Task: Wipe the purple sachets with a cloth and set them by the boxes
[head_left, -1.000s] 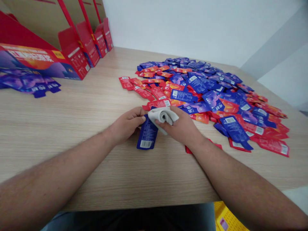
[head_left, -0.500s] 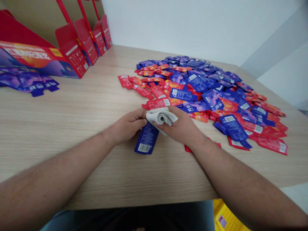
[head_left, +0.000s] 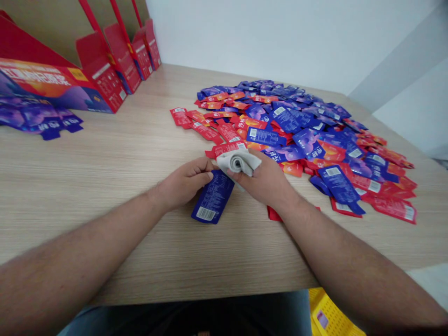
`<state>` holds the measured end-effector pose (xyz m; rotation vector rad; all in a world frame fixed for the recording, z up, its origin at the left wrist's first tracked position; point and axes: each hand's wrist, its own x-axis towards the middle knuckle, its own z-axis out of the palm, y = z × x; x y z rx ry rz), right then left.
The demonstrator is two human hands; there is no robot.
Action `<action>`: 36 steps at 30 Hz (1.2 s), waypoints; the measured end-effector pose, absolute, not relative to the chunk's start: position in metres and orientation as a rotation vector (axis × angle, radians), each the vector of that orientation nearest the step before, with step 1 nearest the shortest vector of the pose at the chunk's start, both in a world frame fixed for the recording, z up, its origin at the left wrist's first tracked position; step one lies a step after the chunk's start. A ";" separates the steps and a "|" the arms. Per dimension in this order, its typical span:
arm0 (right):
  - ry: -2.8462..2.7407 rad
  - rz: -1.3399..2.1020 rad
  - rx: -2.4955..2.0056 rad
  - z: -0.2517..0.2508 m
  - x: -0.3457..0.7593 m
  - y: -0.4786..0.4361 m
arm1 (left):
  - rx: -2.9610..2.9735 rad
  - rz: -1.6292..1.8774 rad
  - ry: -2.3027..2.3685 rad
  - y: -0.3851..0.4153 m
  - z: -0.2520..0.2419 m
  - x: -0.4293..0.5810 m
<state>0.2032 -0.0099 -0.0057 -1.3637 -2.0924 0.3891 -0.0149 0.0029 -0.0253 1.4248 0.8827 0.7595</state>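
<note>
Between thumb and fingers, my left hand [head_left: 192, 181] grips the upper left edge of a blue sachet [head_left: 213, 198]. Its printed side with a barcode faces me, and its lower end hangs over the wood-grain table. My right hand [head_left: 264, 179] is closed around a rolled light-grey cloth [head_left: 240, 162] at the sachet's top end. The cloth hides that end, so whether it touches the sachet I cannot tell. Just beyond my hands lies a red sachet [head_left: 226, 149]. Another red sachet [head_left: 274, 213] shows partly under my right wrist.
A wide pile of red and blue sachets [head_left: 308, 140] spreads across the right of the table [head_left: 140, 261]. Open red display boxes [head_left: 101, 74] stand at the back left, with several purple-blue sachets [head_left: 38, 119] before them. A yellow basket [head_left: 331, 317] sits below the table's front edge.
The cloth in my right hand has shifted slightly up and right, away from the sachet's face. More of the blue sachet's upper part now shows. My left hand keeps its grip.
</note>
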 end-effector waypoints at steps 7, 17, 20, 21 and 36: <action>-2.071 0.424 -1.384 -0.005 0.204 -0.009 | 1.482 0.745 0.886 0.004 -0.026 -0.015; -2.104 0.446 -1.350 -0.008 0.201 -0.012 | 1.414 0.807 0.882 0.004 -0.024 -0.013; -2.109 0.457 -1.324 -0.009 0.201 -0.011 | 1.400 0.808 0.890 0.004 -0.024 -0.013; -2.099 0.449 -1.329 -0.009 0.201 -0.010 | 1.378 0.811 0.897 0.004 -0.024 -0.013; -2.307 0.451 -1.189 -0.010 0.197 -0.022 | 1.071 0.838 1.004 0.000 -0.017 -0.007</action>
